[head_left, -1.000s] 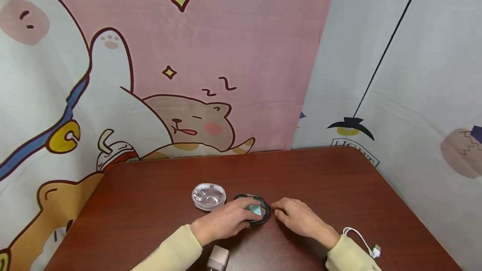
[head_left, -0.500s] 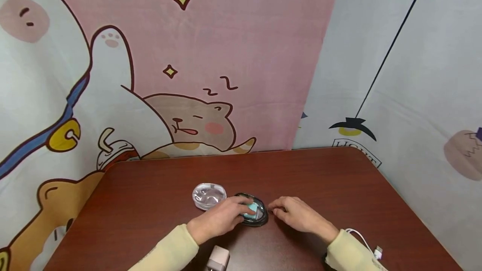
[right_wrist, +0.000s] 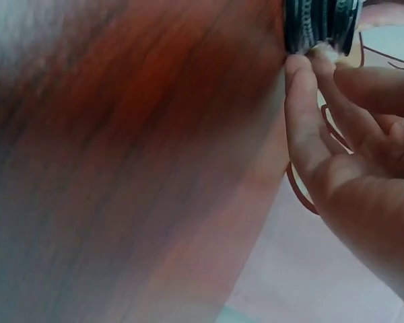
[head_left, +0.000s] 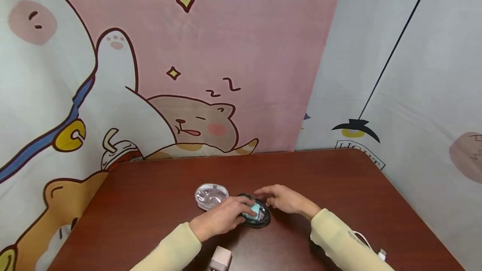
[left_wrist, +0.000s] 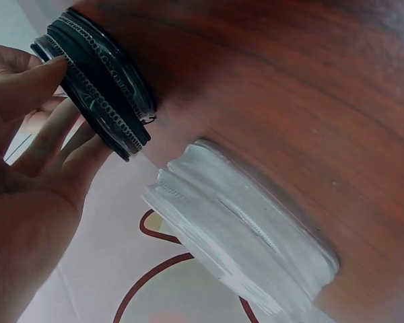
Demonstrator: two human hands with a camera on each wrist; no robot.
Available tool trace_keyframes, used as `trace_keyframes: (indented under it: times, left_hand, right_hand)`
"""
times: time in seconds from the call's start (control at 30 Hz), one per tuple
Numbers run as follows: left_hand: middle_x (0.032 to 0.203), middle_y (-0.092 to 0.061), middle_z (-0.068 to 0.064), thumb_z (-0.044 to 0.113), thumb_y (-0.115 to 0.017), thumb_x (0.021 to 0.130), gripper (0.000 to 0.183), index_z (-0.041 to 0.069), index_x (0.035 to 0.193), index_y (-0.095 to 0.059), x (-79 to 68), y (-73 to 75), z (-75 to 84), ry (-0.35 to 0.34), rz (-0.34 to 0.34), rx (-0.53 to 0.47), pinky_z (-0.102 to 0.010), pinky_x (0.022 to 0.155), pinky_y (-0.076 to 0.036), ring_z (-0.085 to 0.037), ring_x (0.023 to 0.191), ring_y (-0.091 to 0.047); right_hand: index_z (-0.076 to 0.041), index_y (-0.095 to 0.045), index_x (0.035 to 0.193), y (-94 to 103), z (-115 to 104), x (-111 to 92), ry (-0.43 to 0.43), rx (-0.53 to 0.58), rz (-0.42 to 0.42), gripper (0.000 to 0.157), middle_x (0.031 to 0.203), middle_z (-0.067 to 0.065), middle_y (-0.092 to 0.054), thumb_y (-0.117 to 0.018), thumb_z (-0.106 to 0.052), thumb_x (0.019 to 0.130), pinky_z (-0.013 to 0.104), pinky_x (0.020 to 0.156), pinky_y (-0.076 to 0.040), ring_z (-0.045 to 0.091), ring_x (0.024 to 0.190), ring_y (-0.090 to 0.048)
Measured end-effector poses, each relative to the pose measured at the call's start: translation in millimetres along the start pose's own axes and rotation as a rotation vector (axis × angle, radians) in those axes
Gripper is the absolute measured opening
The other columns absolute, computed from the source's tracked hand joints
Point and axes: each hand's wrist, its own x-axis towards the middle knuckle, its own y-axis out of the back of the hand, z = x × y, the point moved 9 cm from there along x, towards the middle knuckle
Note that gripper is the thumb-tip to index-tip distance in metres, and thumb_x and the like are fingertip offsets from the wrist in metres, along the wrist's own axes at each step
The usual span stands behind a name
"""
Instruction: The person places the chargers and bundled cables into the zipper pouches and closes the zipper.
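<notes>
A clear oval zip pouch with black trim lies on the table with something teal inside it. My left hand holds the pouch, fingers over its top and thumb at its zippered side. At the pouch's far right edge is my right hand, its fingertips brought together against the zipper band; the zipper pull seems pinched there, though the fingers hide it. Just left of the black pouch stands a clear pouch with white trim, apart from both hands.
A pale pink charger block lies at the near edge, by the left sleeve. Partly behind the right sleeve is a white USB cable. The brown table runs back to a cartoon-printed cloth.
My right hand has moved left and away from me, round the black pouch's edge from its right side to its far side. The left hand has stayed on the pouch.
</notes>
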Motion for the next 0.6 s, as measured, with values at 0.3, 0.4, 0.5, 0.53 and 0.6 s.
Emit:
trace_keyframes:
  times: [0.3,0.4,0.5,0.53,0.6]
  left_hand:
    - [0.133,-0.065,-0.005,0.0,-0.077,0.09,0.028,0.015,0.114,-0.078,3.1,-1.6,-1.3,0.017,0.01,-0.055,-0.026,0.104,-0.049,-0.018,0.124,-0.062]
    - [0.133,-0.065,-0.005,0.0,-0.078,0.09,0.028,0.015,0.113,-0.078,2.8,-1.6,-1.2,0.013,0.022,-0.06,-0.028,0.103,-0.049,-0.018,0.122,-0.062]
    - [0.132,-0.065,-0.005,0.0,-0.079,0.088,0.029,0.016,0.112,-0.078,2.1,-0.1,-1.4,0.003,0.042,-0.05,-0.029,0.103,-0.05,-0.017,0.12,-0.063]
    - [0.131,-0.065,-0.005,0.0,-0.08,0.088,0.029,0.015,0.112,-0.078,2.0,0.4,-1.6,-0.001,0.047,-0.05,-0.029,0.103,-0.05,-0.017,0.12,-0.063]
    - [0.13,-0.066,-0.005,0.0,-0.08,0.088,0.029,0.015,0.113,-0.078,2.1,1.3,-1.7,-0.006,0.054,-0.048,-0.028,0.102,-0.05,-0.017,0.119,-0.064]
  right_hand:
    - [-0.006,-0.076,0.117,-1.2,3.3,6.6,0.001,-0.188,0.042,0.026,0.114,0.006,-0.072,-0.068,0.003,0.094,0.047,0.091,-0.055,0.026,0.109,-0.065]
    - [-0.008,-0.078,0.11,0.2,4.1,5.6,0.021,-0.204,0.057,0.02,0.108,0.001,-0.073,-0.07,0.001,0.093,0.042,0.086,-0.056,0.021,0.102,-0.066]
    - [-0.012,-0.079,0.105,2.4,3.1,4.1,0.047,-0.2,0.062,0.016,0.103,-0.004,-0.074,-0.072,-0.002,0.094,0.037,0.084,-0.055,0.016,0.099,-0.066]
    - [-0.013,-0.079,0.104,2.9,2.9,3.7,0.051,-0.196,0.06,0.016,0.102,-0.005,-0.074,-0.072,-0.003,0.094,0.036,0.084,-0.055,0.015,0.098,-0.065]
    - [-0.014,-0.079,0.105,3.8,3.7,3.1,0.044,-0.176,0.049,0.015,0.102,-0.007,-0.073,-0.071,-0.005,0.096,0.035,0.083,-0.054,0.014,0.098,-0.065]
